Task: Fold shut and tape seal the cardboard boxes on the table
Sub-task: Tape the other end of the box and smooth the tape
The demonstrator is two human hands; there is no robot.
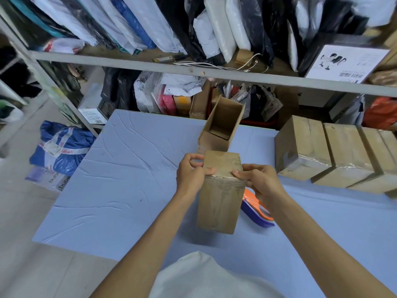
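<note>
**Counts of boxes, hands and tool**

Five cardboard boxes show plainly: one closed box (219,201), one open box (221,123), three taped boxes (300,147) in a row. Two hands: left hand (190,172), right hand (261,181). One tape dispenser (256,208). One table (120,168).

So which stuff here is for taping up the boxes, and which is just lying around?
For the job: held box, gripped by left hand and right hand; open box; taped boxes; tape dispenser.
Just lying about: blue bag on the floor; white cable and plastic packages on the shelf.

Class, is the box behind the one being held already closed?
No, the rear box stands open at the top, behind the held box.
</note>
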